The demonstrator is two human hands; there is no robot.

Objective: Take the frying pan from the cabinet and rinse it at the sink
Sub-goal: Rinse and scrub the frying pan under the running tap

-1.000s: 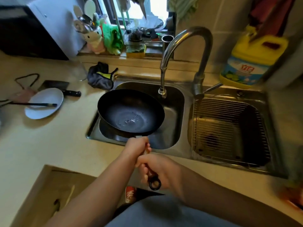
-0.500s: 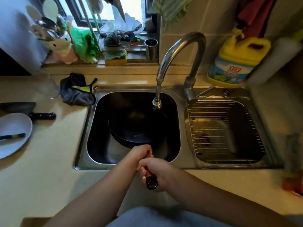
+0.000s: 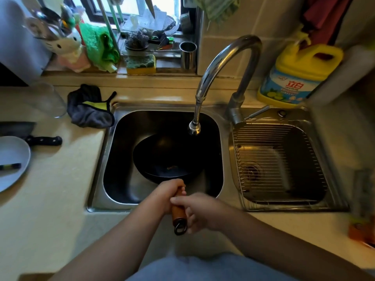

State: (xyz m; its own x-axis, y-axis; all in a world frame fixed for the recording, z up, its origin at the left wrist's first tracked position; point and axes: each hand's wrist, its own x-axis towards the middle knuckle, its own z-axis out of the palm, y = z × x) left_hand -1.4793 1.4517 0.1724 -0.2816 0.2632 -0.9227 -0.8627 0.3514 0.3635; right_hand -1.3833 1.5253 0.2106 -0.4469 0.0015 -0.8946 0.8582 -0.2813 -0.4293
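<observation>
The black frying pan sits low inside the left sink basin, tilted toward me, its wooden handle reaching over the front rim. My left hand is closed around the handle near the pan. My right hand holds the handle's end more loosely, thumb across the top and fingers spread beneath it. The curved faucet ends in a nozzle just above the pan's far right edge. I see no water running from it.
A wire rack fills the right basin. A yellow detergent jug stands behind it. On the left counter lie a grey cloth, a knife and a plate. A sponge and steel cup sit on the sill.
The pan has gone from above the basin down into it. My right hand's grip has loosened, uncovering the wooden handle. My view has come closer over the sink.
</observation>
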